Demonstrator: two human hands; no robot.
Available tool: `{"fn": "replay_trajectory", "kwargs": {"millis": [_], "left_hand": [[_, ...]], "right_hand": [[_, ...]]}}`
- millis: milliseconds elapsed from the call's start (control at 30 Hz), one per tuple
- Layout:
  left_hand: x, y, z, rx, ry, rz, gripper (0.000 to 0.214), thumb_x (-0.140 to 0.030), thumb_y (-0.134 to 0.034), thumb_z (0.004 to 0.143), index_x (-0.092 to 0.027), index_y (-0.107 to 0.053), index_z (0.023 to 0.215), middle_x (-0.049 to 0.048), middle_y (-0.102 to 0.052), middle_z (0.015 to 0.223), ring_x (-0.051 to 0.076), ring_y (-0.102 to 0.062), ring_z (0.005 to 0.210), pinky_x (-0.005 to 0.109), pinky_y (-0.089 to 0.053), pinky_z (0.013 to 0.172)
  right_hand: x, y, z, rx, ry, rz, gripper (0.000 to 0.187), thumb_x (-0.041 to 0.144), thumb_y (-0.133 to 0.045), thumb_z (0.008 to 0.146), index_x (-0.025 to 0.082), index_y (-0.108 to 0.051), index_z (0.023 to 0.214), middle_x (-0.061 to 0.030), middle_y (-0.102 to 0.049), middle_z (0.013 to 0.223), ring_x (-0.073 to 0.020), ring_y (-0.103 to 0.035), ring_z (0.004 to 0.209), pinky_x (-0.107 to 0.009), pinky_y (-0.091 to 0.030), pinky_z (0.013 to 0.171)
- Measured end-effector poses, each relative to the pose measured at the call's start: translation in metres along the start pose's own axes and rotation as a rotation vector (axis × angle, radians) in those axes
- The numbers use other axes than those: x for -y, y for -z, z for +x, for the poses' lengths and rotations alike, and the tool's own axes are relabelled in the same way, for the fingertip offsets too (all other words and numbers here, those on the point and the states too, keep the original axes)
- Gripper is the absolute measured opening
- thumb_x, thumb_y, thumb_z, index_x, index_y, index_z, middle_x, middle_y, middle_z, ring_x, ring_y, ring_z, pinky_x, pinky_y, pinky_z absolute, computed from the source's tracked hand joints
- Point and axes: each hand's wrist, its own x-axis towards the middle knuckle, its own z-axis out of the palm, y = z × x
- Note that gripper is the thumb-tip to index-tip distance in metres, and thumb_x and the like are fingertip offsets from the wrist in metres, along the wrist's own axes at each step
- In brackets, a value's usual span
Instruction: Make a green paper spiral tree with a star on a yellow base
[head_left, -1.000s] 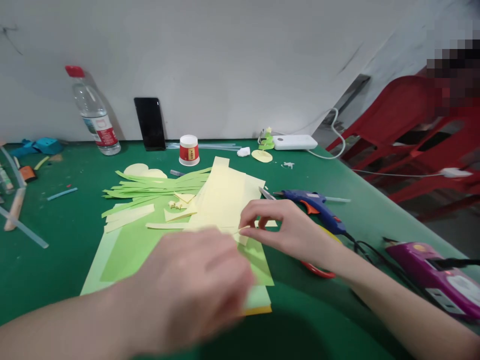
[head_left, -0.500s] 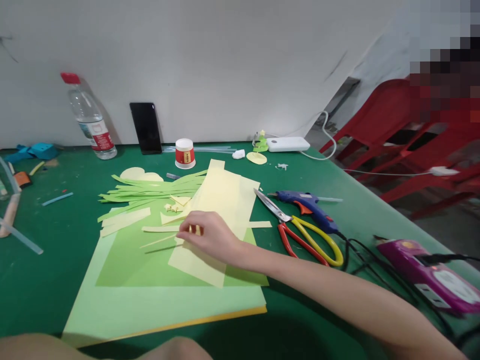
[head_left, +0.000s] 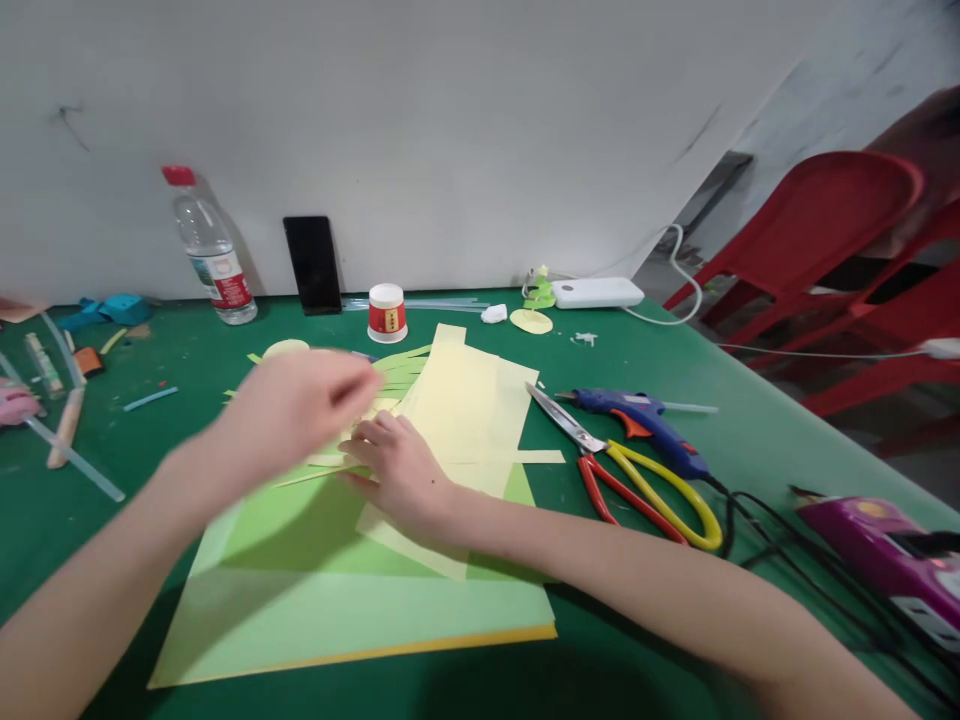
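Note:
My left hand (head_left: 311,405), smeared by motion, is over the paper pile with its fingers bent; whether it holds anything I cannot tell. Just right of it, my right hand (head_left: 397,460) is closed on a thin pale-yellow paper strip (head_left: 307,478), whose free end points left. Beneath the right hand are pale-yellow paper sheets (head_left: 480,400) and a wider cream strip (head_left: 540,457). Green paper strips (head_left: 405,368) are partly covered by my left hand. A light green sheet (head_left: 360,615) forms the bottom of the pile.
Scissors (head_left: 574,420) with red and yellow handles and a blue glue gun (head_left: 637,425) rest to the right. Farther right are cords and a purple power strip (head_left: 885,550). Along the wall stand a water bottle (head_left: 217,260), a phone (head_left: 313,265) and a paper cup (head_left: 387,315).
My left hand has come up from the bottom edge to the pile, beside my right hand. My right hand stays with the thin strip. The view has shifted slightly left.

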Motion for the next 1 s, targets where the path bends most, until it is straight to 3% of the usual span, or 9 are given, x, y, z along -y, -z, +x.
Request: {"fn": "replay_trajectory", "kwargs": {"millis": [33, 133, 200, 333, 700, 1000], "left_hand": [[0.015, 0.010, 0.022, -0.056, 0.039, 0.297, 0.028, -0.042, -0.046, 0.081, -0.023, -0.067, 0.074, 0.0026, -0.068, 0.081, 0.024, -0.061, 0.085, 0.032, -0.047, 0.073], [0.067, 0.022, 0.074, -0.088, 0.148, 0.491, 0.027, -0.033, -0.050, 0.084, -0.016, -0.061, 0.102, 0.0101, -0.058, 0.116, 0.029, -0.051, 0.110, 0.040, -0.040, 0.092], [0.099, 0.020, 0.093, -0.057, 0.237, 0.555, 0.034, -0.033, -0.053, 0.086, -0.014, -0.052, 0.114, 0.0100, -0.053, 0.120, 0.024, -0.053, 0.106, 0.046, -0.045, 0.089], [0.138, 0.011, 0.106, 0.033, 0.346, 0.614, 0.032, -0.031, -0.052, 0.087, -0.014, -0.051, 0.114, 0.0096, -0.056, 0.114, 0.022, -0.057, 0.098, 0.042, -0.050, 0.081], [0.152, 0.022, 0.117, 0.042, 0.368, 0.460, 0.030, -0.031, -0.052, 0.087, -0.016, -0.053, 0.113, 0.0078, -0.056, 0.114, 0.021, -0.057, 0.098, 0.040, -0.050, 0.082], [0.138, 0.024, 0.118, 0.280, 0.300, 0.379, 0.030, -0.031, -0.052, 0.087, -0.016, -0.053, 0.113, 0.0079, -0.055, 0.115, 0.021, -0.057, 0.098, 0.040, -0.050, 0.081]], "right_hand": [[0.002, 0.000, -0.002, -0.011, 0.013, -0.019, 0.020, 0.028, -0.047, 0.088, 0.014, -0.060, 0.093, -0.0070, -0.059, 0.097, -0.0179, -0.052, 0.094, -0.037, -0.043, 0.083], [0.008, -0.003, -0.009, -0.044, 0.062, -0.069, 0.023, 0.020, -0.041, 0.090, 0.012, -0.062, 0.092, -0.0091, -0.062, 0.093, -0.0198, -0.048, 0.091, -0.035, -0.040, 0.079], [0.009, -0.007, -0.013, -0.057, 0.110, -0.083, 0.024, 0.015, -0.040, 0.089, 0.013, -0.063, 0.092, -0.0085, -0.062, 0.092, -0.0192, -0.047, 0.089, -0.034, -0.039, 0.076], [0.005, -0.016, -0.018, -0.087, 0.180, -0.092, 0.020, 0.012, -0.045, 0.084, 0.012, -0.063, 0.091, -0.0073, -0.062, 0.093, -0.0188, -0.046, 0.087, -0.032, -0.037, 0.075], [0.002, -0.020, -0.017, -0.131, 0.208, -0.074, 0.017, 0.010, -0.047, 0.082, 0.012, -0.063, 0.086, -0.0065, -0.063, 0.089, -0.0184, -0.047, 0.085, -0.031, -0.036, 0.073], [0.002, -0.019, -0.018, -0.115, 0.219, -0.080, 0.018, 0.010, -0.045, 0.083, 0.012, -0.063, 0.084, -0.0068, -0.062, 0.087, -0.0179, -0.046, 0.085, -0.031, -0.036, 0.073]]}}
